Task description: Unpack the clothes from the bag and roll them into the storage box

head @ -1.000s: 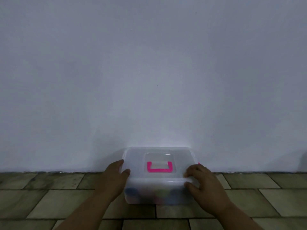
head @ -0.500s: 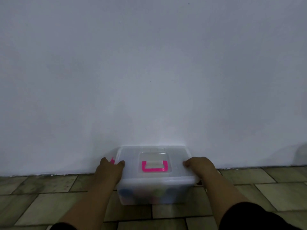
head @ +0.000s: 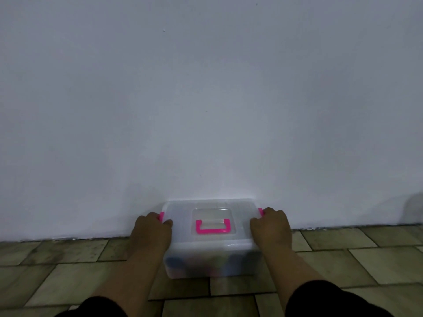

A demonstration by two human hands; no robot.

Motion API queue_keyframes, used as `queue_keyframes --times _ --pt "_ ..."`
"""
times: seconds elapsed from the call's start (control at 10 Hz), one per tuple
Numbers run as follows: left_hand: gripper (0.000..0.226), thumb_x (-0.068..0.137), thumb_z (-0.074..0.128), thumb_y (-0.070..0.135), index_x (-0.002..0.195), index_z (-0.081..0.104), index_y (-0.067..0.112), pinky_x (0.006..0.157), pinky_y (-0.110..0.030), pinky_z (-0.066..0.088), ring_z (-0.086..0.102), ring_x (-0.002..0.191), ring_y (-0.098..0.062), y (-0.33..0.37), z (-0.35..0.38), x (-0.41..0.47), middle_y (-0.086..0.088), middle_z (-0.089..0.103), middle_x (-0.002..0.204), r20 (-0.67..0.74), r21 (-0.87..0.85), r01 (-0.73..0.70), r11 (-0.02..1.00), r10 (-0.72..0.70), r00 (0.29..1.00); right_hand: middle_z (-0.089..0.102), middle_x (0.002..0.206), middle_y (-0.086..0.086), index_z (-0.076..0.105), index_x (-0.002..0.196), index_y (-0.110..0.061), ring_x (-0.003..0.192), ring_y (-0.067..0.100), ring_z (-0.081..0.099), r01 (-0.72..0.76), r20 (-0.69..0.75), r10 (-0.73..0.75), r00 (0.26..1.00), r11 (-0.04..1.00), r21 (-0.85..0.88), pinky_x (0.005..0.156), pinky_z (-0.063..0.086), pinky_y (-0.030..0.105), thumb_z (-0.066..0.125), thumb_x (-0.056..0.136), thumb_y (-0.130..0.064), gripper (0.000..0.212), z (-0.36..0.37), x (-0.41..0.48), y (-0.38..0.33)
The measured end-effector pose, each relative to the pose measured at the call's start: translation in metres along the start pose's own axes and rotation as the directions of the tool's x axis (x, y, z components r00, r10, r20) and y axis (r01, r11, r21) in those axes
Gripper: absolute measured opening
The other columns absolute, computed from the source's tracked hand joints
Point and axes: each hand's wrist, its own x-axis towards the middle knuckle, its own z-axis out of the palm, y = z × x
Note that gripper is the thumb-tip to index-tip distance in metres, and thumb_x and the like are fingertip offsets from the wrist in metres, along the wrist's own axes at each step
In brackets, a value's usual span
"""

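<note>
1. At the far left we see the tiled floor (head: 52, 277) meeting a plain pale wall (head: 206, 106).
2. The left sleeve (head: 91, 308), dark, shows at the bottom edge, with the bare forearm reaching forward from it.
3. The left hand (head: 150, 233) holds the left side of the storage box (head: 211, 244). Its fingers are curled over the pink left latch (head: 161, 216) and the thumb lies on the lid's edge.
4. The storage box, translucent and lidded, stands on the floor with its back against the wall, between the two hands.
5. A pink handle (head: 212, 227) lies flat in a recess at the middle of the lid.
6. Through the front wall of the box we make out dim bluish clothes (head: 176, 261). We cannot tell how they are rolled.
7. The pink right latch (head: 260, 211) peeps out at the box's right side.
8. The right hand (head: 272, 227) grips that side, fingers curled down over the latch, knuckles up.
9. The right sleeve (head: 320, 300), also dark, fills the lower right corner.
</note>
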Motion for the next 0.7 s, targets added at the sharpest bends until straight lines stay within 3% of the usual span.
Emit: queue_keyframes --times 0.3,0.5,0.6,0.7 --pt "0.034 0.093 0.052 0.038 0.114 0.058 0.013 0.071 -0.032 0.048 0.055 0.080 -0.019 0.001 0.001 -0.001 -0.006 0.053 0.100 -0.029 0.045 -0.013 0.999 0.015 0.999 0.056 0.101 0.005 0.061 0.105 -0.013 0.080 0.019 0.057 0.002 0.005 -0.002 1.000 1.000 0.012 0.080 0.052 0.033 0.058 0.088 -0.027 0.022 0.003 0.002 0.002" --pt "0.044 0.094 0.045 0.046 0.123 0.052 0.014 0.086 -0.039 0.051 0.057 0.094 -0.023 0.006 -0.008 -0.007 -0.008 0.052 0.113 0.029 0.155 -0.016 0.988 0.011 1.000 0.053 0.099 0.003 0.059 0.107 -0.016 0.076 0.016 0.051 0.072 0.118 -0.053 0.992 0.984 -0.163 0.079 0.048 0.031 0.050 0.091 -0.033 0.026 -0.011 0.003 -0.003" --pt "0.063 0.093 0.037 0.056 0.142 0.035 0.016 0.103 -0.046 0.039 0.046 0.123 -0.033 0.007 -0.022 -0.007 -0.014 0.039 0.141 0.083 0.141 0.025 0.990 -0.037 0.996 0.061 0.112 0.008 0.058 0.112 -0.016 0.084 0.020 0.055 0.121 0.206 -0.074 0.976 0.967 -0.225 0.087 0.048 0.035 0.049 0.090 -0.046 0.039 -0.025 0.006 -0.004" --pt "0.061 0.093 0.038 0.057 0.141 0.040 0.019 0.106 -0.046 0.036 0.044 0.127 -0.031 0.017 -0.045 -0.007 -0.011 0.039 0.146 0.064 0.003 -0.043 0.999 0.043 0.997 0.053 0.135 0.011 0.049 0.132 -0.013 0.116 0.026 0.053 0.144 0.172 -0.126 0.977 0.984 -0.099 0.098 0.041 0.034 0.054 0.088 -0.048 0.056 -0.051 0.009 -0.017"
